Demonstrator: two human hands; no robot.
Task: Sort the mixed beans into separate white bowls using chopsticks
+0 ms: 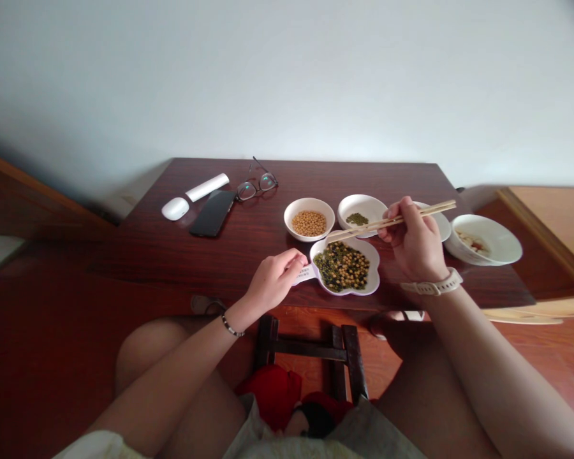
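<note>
My left hand (278, 275) is closed on the short handle of a white, scallop-edged dish (374, 278) at the table's front edge. Mixed beans (342, 266), yellow and dark green, fill the dish. In my right hand (414, 239) is a pair of chopsticks (370, 226), their tips over the dish's far left rim. No bean can be made out between the tips. Behind the dish stands a white bowl of yellow soybeans (309, 223). To its right, another white bowl (363, 203) holds a few small green beans (357, 218).
Right of my right hand are a white plate (441, 223), partly hidden, and a larger white bowl (500, 242) with pale and reddish pieces. Glasses (257, 186), a black phone (213, 213), a white rod-shaped object (207, 187) and a white rounded case (175, 208) lie on the table's left.
</note>
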